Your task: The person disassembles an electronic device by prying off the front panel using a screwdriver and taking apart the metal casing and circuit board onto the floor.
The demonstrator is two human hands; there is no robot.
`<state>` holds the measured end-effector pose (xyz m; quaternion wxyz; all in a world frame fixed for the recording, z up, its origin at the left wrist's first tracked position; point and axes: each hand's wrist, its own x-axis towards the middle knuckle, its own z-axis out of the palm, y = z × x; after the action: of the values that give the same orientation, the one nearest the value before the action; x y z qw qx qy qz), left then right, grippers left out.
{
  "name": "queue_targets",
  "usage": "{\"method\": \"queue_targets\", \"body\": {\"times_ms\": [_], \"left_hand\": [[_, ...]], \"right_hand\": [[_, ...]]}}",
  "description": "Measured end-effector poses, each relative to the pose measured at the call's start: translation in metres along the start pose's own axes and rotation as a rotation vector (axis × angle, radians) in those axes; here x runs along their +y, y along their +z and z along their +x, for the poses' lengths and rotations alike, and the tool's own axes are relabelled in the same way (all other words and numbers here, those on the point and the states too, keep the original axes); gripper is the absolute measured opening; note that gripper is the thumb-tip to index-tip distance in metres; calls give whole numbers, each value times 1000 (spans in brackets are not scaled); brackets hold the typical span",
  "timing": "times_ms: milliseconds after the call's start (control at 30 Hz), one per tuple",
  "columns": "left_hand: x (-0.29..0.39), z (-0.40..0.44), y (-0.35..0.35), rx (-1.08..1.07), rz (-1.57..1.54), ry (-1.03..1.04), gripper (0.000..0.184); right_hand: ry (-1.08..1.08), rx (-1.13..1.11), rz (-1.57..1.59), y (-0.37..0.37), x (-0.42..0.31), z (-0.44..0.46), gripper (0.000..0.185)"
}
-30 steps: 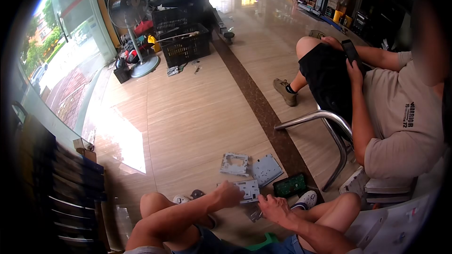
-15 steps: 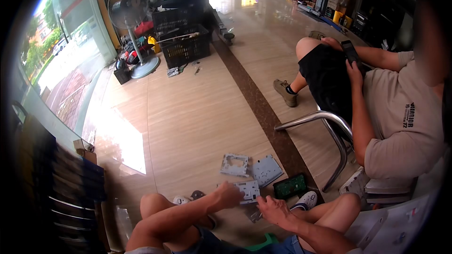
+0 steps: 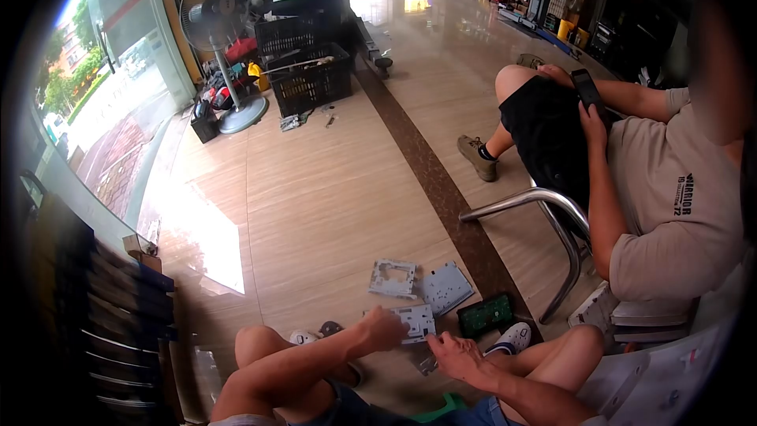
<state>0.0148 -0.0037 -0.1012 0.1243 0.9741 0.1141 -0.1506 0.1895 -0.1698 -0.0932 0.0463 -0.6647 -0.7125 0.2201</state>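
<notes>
My left hand (image 3: 385,329) is curled at the left side of a light metal plate (image 3: 418,322) with cut-outs, its fingers closed on the plate's edge. My right hand (image 3: 459,355) is pinched by the plate's lower right corner; whatever sits between its fingertips is too small to make out. Beyond the plate, a pale square metal frame (image 3: 393,278) with a large opening lies on the floor. Beside it is a flat grey metal cover (image 3: 448,287). A green circuit board in a black housing (image 3: 485,315) rests right of the plate, near my shoe.
To the right, a person (image 3: 654,189) holding a phone (image 3: 587,88) sits on a chair with a bent metal tube frame (image 3: 564,268). Black crates (image 3: 311,83) and a standing fan (image 3: 229,47) are at the far left. Dark stacked shapes (image 3: 102,308) line the near left.
My right hand has shifted slightly left at the plate's corner. My left hand and the parts on the floor look the same.
</notes>
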Motion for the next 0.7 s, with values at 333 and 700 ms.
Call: {"method": "queue_targets", "body": {"times_ms": [333,700], "left_hand": [[1,0,-6,-23,4,1,23],[-3,2,3,-5,10,17,21]], "right_hand": [[-134,139,68,9,0,1,30],[13,-22,-82,-2,-1,3,38]]}}
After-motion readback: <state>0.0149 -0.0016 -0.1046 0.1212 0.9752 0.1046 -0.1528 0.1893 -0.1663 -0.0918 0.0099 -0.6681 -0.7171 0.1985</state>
